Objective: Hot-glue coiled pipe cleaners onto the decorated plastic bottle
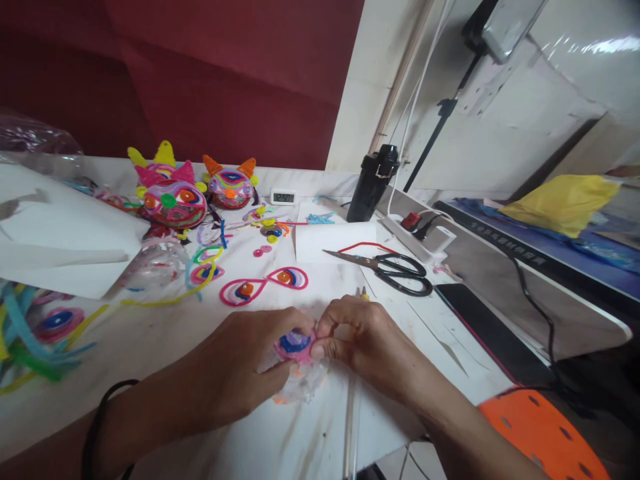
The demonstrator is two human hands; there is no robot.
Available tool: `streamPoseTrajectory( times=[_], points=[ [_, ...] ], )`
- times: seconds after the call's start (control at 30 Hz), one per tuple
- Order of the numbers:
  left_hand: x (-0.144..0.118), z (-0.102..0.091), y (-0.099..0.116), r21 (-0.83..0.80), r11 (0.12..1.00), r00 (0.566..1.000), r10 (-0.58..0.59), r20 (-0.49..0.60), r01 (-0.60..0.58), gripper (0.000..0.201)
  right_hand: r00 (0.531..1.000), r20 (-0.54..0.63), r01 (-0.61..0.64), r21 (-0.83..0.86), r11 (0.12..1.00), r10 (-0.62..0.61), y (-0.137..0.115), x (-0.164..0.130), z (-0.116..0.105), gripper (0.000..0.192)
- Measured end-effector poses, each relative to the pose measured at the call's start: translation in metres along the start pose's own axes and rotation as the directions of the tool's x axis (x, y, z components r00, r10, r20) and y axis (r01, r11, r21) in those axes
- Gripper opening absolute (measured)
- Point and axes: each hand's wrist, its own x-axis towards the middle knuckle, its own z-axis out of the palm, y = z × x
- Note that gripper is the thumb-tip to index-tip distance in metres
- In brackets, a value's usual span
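A pink and blue eye-shaped pipe-cleaner piece lies against a clear plastic bottle-like piece at the front middle of the table. My left hand grips the eye piece from the left, fingers above and thumb below. My right hand pinches its right edge between thumb and forefinger. Just beyond my hands lie two joined pink pipe-cleaner loops with orange eyes. Black-handled scissors rest to the right, on white paper. Under my right hand runs a thin pale rod, partly hidden.
Finished pipe-cleaner animal heads stand at the back left, near a small digital clock. Loose pipe cleaners lie at the left. A black bottle, a power strip and a phone are on the right.
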Motion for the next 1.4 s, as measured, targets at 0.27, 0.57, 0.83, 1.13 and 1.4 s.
streamPoseTrajectory(
  times=[0.27, 0.57, 0.83, 1.13, 1.4],
  points=[
    [0.000, 0.000, -0.002, -0.008, 1.000, 1.000, -0.005, 0.012, 0.005, 0.042, 0.996, 0.060, -0.064, 0.090, 0.994, 0.059, -0.003, 0.001, -0.005, 0.020],
    [0.003, -0.004, 0.002, -0.001, 1.000, 1.000, -0.007, 0.013, 0.007, 0.038, 0.973, 0.125, -0.202, 0.057, 0.978, 0.193, -0.003, 0.014, -0.008, 0.021],
    [0.002, -0.010, 0.007, -0.008, 0.999, 0.999, -0.031, 0.018, 0.031, 0.032, 0.966, 0.163, -0.219, 0.092, 0.971, 0.202, -0.002, 0.014, -0.008, 0.018],
    [0.001, -0.007, -0.001, -0.057, 0.998, 0.999, 0.032, 0.002, -0.032, 0.036, 0.969, 0.029, -0.243, -0.049, 0.969, 0.244, -0.023, -0.025, 0.006, 0.035],
    [0.000, -0.004, 0.002, -0.059, 0.998, 0.999, 0.031, -0.038, -0.034, 0.038, 0.971, 0.040, -0.226, -0.146, 0.963, 0.234, -0.028, -0.027, 0.021, 0.063]
  ],
)
